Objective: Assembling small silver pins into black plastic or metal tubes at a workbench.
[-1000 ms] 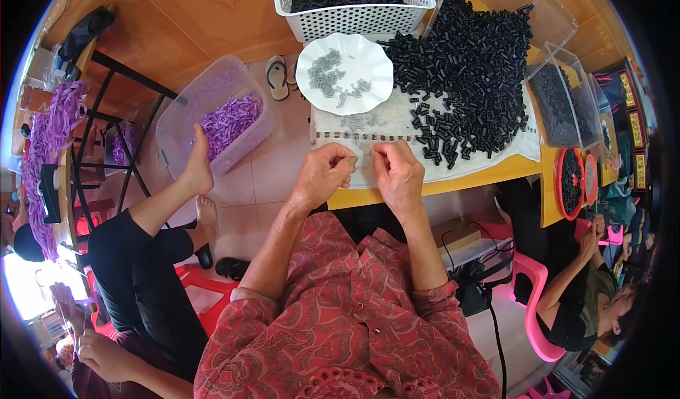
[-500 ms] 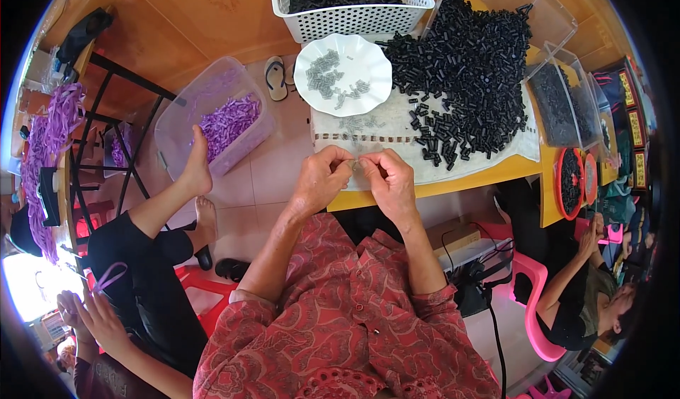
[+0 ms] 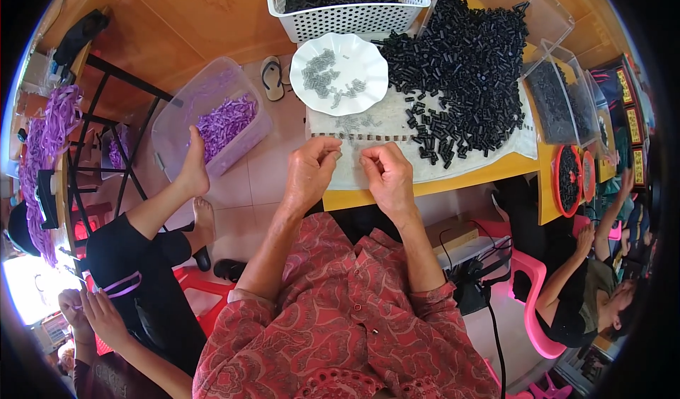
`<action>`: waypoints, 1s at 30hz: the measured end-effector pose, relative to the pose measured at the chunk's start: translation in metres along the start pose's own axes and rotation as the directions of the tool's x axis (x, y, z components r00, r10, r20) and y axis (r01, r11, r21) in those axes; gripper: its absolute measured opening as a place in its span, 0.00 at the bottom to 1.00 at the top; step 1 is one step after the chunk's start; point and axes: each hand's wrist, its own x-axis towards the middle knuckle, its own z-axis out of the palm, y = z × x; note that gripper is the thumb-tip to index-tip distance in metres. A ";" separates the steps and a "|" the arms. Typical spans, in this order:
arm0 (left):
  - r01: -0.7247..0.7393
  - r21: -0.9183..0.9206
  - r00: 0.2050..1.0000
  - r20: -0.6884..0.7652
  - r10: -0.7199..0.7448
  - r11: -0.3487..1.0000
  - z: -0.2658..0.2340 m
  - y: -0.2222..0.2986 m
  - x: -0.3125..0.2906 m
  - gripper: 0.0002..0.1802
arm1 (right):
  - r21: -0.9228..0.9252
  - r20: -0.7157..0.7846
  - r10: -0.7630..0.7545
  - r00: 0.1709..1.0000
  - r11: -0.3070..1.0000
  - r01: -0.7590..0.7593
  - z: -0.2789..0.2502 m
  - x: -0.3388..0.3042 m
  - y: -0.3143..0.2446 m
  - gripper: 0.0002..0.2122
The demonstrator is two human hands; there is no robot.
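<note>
My left hand (image 3: 310, 174) is closed in a pinch above the near edge of the white cloth (image 3: 411, 169); a tiny piece at its fingertips is too small to name. To its right, my right hand (image 3: 389, 181) is also pinched, and whatever it may hold is hidden. A gap separates the two hands. Just beyond them lie several small clear pieces (image 3: 358, 123) on the cloth. Further back stands a white scalloped plate (image 3: 372, 63) bearing more clear pieces (image 3: 319, 75). A large heap of short black tubular pieces (image 3: 464, 80) covers the cloth's right side.
Behind the plate is a white perforated basket (image 3: 343, 22) of black pieces. Clear boxes (image 3: 563, 101) and a red tray (image 3: 569, 179) sit at the right. On the floor stands a bin (image 3: 173, 126) of purple strips. People sit on both sides; the left one handles a purple band (image 3: 124, 286).
My hands, together at the fingertips before, have drawn apart, the left one moving left. The person at left has shifted the purple band, and another arm rises at far right.
</note>
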 end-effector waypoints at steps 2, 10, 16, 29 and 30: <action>-0.013 -0.021 1.000 -0.029 0.012 1.000 0.001 -0.001 0.001 0.12 | -0.047 0.002 -0.053 0.999 0.997 0.053 0.004 0.003 -0.001 0.04; -0.032 0.087 0.998 -0.052 0.037 0.996 0.000 0.003 0.000 0.13 | -0.123 0.013 -0.094 0.995 0.988 0.095 0.003 0.006 -0.006 0.07; 0.004 0.109 0.997 -0.083 0.005 0.994 -0.004 0.005 -0.002 0.12 | -0.017 -0.125 -0.015 0.992 1.000 0.013 -0.026 -0.010 -0.004 0.08; -0.251 0.489 0.955 -0.017 0.297 0.835 0.021 0.006 0.002 0.07 | -0.025 -0.176 0.061 0.982 0.997 -0.066 -0.043 -0.042 0.013 0.07; -0.238 0.508 0.958 -0.018 0.286 0.828 0.022 0.007 0.002 0.07 | -0.023 -0.180 0.061 0.982 0.998 -0.066 -0.043 -0.042 0.014 0.07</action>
